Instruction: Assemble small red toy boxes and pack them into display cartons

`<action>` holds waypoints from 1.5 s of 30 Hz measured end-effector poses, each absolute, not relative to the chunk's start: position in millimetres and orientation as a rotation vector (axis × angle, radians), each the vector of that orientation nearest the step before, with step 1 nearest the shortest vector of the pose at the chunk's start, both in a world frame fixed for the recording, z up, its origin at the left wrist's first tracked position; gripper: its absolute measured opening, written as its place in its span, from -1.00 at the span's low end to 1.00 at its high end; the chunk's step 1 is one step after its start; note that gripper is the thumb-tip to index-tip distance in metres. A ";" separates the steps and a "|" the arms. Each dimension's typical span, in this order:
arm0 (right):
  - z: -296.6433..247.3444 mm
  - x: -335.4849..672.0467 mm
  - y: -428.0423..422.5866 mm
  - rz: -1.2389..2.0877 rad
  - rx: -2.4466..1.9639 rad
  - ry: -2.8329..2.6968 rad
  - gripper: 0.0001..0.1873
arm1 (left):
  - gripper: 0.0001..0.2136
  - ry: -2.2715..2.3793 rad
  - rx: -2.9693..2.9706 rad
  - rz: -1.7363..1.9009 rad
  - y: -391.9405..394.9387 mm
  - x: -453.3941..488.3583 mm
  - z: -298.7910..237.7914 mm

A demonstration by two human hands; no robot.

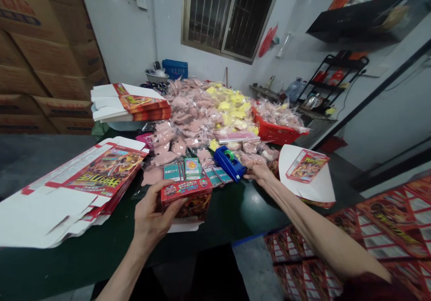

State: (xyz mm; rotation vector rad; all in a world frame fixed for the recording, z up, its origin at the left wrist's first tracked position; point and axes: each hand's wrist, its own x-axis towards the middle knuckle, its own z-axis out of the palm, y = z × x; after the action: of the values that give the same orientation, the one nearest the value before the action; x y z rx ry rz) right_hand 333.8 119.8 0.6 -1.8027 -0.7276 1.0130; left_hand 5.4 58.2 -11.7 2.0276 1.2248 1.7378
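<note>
My left hand [153, 218] is wrapped round a small red printed box [186, 198] held just above the dark green table [235, 211]. My right hand [259, 172] reaches forward to the blue tape dispenser [229, 162], fingertips touching its right end, fingers partly spread. Small green card packs [183, 170] lie behind the box. A heap of bagged pink toys [188, 117] and yellow toys [232, 106] fills the middle of the table.
A stack of flat unfolded red-and-white cartons [74, 189] lies at left, another stack [131, 101] behind it. A red basket [276, 133] of bagged toys stands at right, flat cartons [308, 168] beside it. Finished red boxes [370, 238] are packed low right. Cardboard boxes [43, 54] are stacked at far left.
</note>
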 end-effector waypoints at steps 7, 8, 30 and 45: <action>-28.1 336.6 97.0 0.976 -1.672 -0.725 -0.79 | -0.63 1.251 1.961 1.697 58.0 5.9 -12.2; -32.9 335.2 97.8 0.958 -1.687 -0.730 -0.77 | -0.63 1.249 1.954 1.696 57.9 5.9 -12.6; 36.4 126.5 -11.7 1.093 -1.021 -0.891 -0.71 | -0.68 1.167 2.010 1.788 41.1 12.2 -9.5; 48.0 121.9 -7.3 1.093 -1.194 -0.787 -0.66 | -0.72 0.876 2.556 1.435 42.2 -2.7 11.0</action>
State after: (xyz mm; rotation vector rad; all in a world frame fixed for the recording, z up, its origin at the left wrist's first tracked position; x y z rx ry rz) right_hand 121.9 -7.3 48.0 -1.1937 -0.7866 1.0925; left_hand -2.7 42.2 11.0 2.5562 0.8756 1.4353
